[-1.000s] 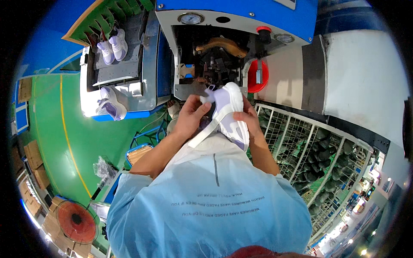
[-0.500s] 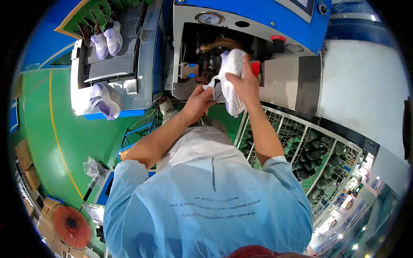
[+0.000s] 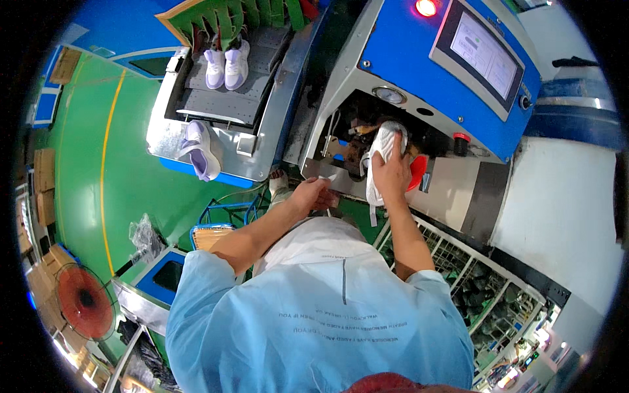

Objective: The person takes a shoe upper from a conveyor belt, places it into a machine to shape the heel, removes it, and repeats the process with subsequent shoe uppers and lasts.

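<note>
At the left end of the grey metal conveyor (image 3: 216,108) a single white and lilac shoe (image 3: 196,149) lies near its front edge, and a pair of white shoes (image 3: 226,65) stands toward its back edge. Right of the conveyor, the left hand (image 3: 313,195) is closed at the front ledge of the blue machine (image 3: 419,72); what it grips I cannot tell. Further right, the right hand (image 3: 392,175) grasps a white shoe upper (image 3: 383,147), pressing it into the machine's dark opening. A wire rack (image 3: 485,281) of dark parts stands below the machine's right corner
</note>
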A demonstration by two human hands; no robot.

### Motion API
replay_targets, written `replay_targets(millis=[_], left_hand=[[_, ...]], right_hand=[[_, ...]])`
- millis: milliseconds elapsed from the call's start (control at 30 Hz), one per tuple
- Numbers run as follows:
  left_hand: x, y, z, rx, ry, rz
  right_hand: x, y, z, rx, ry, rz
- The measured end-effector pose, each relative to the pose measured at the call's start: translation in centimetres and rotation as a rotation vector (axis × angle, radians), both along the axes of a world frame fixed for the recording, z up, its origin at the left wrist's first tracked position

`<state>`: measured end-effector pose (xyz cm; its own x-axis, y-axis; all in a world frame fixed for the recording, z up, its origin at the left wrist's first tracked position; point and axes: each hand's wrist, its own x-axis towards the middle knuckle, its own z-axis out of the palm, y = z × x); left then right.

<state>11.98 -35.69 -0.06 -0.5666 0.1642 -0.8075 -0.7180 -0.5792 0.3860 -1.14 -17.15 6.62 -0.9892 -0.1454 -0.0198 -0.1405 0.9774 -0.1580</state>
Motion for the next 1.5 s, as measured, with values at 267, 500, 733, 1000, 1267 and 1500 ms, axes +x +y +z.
replay_targets(millis=[267,500,733,1000,1267,1500], left_hand=[[-1.6,-0.1,0.0,0.09,-0.046,-0.093],[-3.3,1.5,3.7,0.165,0.017,-0.154],[-1.4,3.3,0.6,0.482,-0.133,-0.428],[1.3,2.1,-0.9,0.292,-0.138,-0.354],[2.2,2.0,-2.3,0.284,-0.063,-0.339],[1.1,15.1,-4.6,0.101,-0.039,-0.524]], right_hand=[[2.7,0.6,-0.3,-0.101,0.397,0.118],[10.5,3.3,0.5,-0.238,0.428,0.152],[19.4,6.3,5.5,-0.18,-0.043,0.301],[16.0,6.6,0.0,-1.345,-0.713,-0.729],[10.3,0.9,-3.5,-1.996,-0.378,-0.61],[25.4,17.8,4.4,-1.663,-0.139,-0.6]])
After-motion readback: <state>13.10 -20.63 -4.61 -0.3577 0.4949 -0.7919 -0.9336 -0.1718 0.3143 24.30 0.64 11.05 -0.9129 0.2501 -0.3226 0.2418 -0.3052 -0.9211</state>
